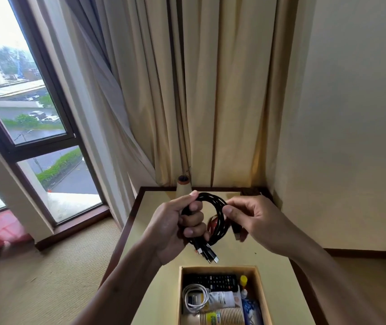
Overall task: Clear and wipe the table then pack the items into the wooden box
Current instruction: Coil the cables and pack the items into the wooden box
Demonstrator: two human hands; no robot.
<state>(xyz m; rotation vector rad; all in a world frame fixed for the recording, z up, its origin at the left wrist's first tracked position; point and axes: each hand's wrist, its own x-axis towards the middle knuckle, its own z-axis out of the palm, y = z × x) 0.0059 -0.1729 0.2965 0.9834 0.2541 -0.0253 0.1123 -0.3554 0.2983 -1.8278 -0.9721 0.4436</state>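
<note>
A coil of black braided cable (215, 205) hangs in the air above the table (149, 233). My left hand (175, 228) grips its left side, with the plugs dangling below my fingers. My right hand (250, 219) pinches the right side of the coil between thumb and fingers. A red cable (212, 225) shows inside the loop; whether it is part of the coil I cannot tell. The wooden box (261, 296) stands open on the near part of the table. Inside it lie a black remote (213, 281), a white cable (195, 299), paper cups (222, 316) and small bottles.
A cream cone-shaped object (183, 185) with a dark top stands at the table's back edge. A dark item (251, 191) lies at the back right corner. Curtains hang behind, a wall is on the right, and a window and carpet are on the left.
</note>
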